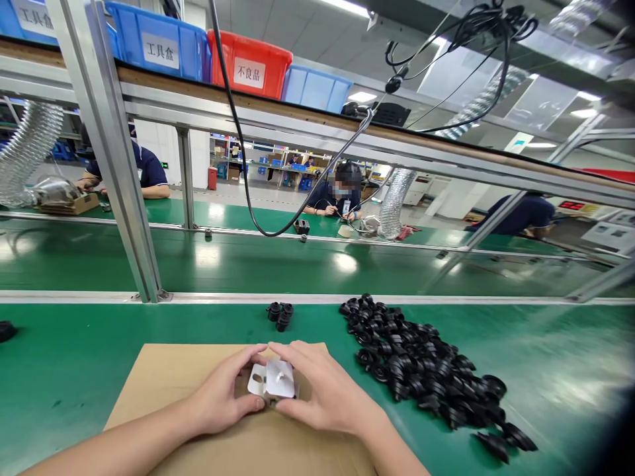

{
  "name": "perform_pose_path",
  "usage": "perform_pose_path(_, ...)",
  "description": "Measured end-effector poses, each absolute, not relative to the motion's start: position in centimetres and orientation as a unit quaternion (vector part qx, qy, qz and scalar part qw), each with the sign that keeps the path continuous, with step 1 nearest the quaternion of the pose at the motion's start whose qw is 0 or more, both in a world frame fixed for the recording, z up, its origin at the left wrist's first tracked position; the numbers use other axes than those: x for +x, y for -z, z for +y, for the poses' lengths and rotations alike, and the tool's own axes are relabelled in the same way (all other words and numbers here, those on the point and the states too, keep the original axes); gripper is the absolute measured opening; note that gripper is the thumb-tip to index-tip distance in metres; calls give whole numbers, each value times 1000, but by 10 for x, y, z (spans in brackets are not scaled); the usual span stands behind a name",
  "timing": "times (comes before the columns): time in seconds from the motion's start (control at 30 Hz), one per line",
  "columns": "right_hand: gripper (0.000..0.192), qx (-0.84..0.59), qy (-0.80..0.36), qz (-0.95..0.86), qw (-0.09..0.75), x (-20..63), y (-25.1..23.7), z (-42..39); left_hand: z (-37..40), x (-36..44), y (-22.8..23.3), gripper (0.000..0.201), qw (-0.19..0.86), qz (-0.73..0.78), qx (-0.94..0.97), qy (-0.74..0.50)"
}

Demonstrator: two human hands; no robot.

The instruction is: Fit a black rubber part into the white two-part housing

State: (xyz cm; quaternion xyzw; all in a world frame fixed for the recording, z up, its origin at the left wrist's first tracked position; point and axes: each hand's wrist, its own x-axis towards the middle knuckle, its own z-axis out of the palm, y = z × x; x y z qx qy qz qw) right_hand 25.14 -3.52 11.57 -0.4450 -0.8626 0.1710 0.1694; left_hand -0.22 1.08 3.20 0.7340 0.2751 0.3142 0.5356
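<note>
Over the sheet of cardboard (163,390), a small white metal bracket (280,379) sits between my two hands. It shows a square plate with rounded corners and, on its left, a flap with an oval hole. My left hand (223,390) curves round the bracket's left side, thumb at the lower edge and fingers at the top. From the right, my right hand (327,390) grips it the same way, with its fingertips above and its thumb below. The bracket's underside is mostly hidden.
A long pile of black ribbed plastic parts (421,363) lies to the right on the green table (59,370). Several similar black parts (280,315) stand behind the cardboard. An aluminium post (112,152) rises at left; a black cable (243,158) hangs ahead. Co-workers sit opposite.
</note>
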Motion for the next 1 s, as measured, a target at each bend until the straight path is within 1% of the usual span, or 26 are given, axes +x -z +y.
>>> perform_pose_path(0.1,102,-451,-163,-865,148,248,-118,-35,11,-2,-31,82,542,270,728,-321)
perform_pose_path(0.13,102,-451,-163,-865,146,247,-119,-35,11,-2,-31,83,540,269,729,-322)
perform_pose_path(0.23,86,-442,-170,-867,152,244,-122,-35,11,-1,-30,84,543,261,729,-326)
perform_pose_path(0.3,82,-446,-171,-867,144,243,-123,-34,11,0,-30,82,551,251,725,-328)
perform_pose_path(0.4,102,-460,-174,-860,134,244,-122,-34,10,0,-31,82,559,239,721,-332)
perform_pose_path(0.47,105,-433,-206,-865,145,245,-121,-34,11,-1,-30,83,560,236,721,-333)
perform_pose_path(0.53,98,-414,-232,-866,157,245,-121,-34,11,-1,-28,83,556,241,722,-334)
perform_pose_path(0.6,91,-431,-228,-859,158,243,-121,-34,11,-1,-27,82,550,249,725,-332)
perform_pose_path(0.7,94,-440,-211,-857,165,239,-124,-35,10,-1,-28,85,545,259,726,-331)
perform_pose_path(0.77,89,-419,-212,-865,174,238,-127,-36,9,-1,-30,86,548,259,724,-329)
perform_pose_path(0.8,83,-420,-205,-866,177,237,-127,-38,9,0,-29,86,550,259,722,-330)
perform_pose_path(0.87,73,-451,-171,-859,173,237,-122,-40,9,3,-27,84,559,253,714,-336)
perform_pose_path(0.97,71,-494,-96,-849,161,237,-97,-35,12,12,-23,90,579,263,692,-342)
perform_pose_path(1.0,65,-492,-64,-856,146,237,-87,-29,13,16,-23,91,585,283,679,-341)
